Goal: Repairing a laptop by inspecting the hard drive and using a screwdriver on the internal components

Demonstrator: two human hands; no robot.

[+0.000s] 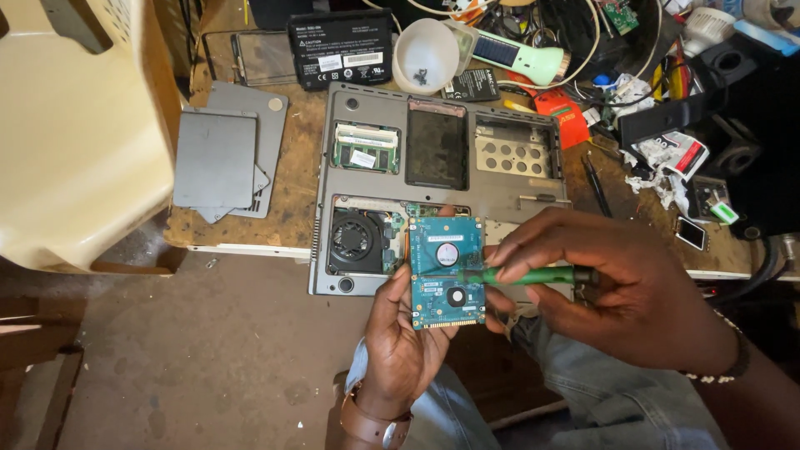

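My left hand [400, 333] grips a small hard drive [447, 271] from below, its fingers wrapped round the lower left edge, green circuit board up. A round white sticker sits near the board's middle and a pale strip label above it. My right hand [617, 287] is clenched round a green-handled screwdriver [525, 276], held level with its tip on the drive's right side.

The drive hovers just over the front edge of an opened grey laptop [500, 196] lying underside up on the desk [292, 183]. The laptop's fan [354, 239] shows just left of the drive, and a memory module with a white label [365, 150] lies further back. Behind the laptop lies a black battery [342, 48] with white rectangular labels, beside a white bowl [425, 54] with a few dark bits in it. Grey cover plates [225, 158] are stacked to the left, near a cream plastic chair [75, 125]. An orange packet [568, 112] and a white torn wrapper [675, 154] sit among tangled cables on the right.
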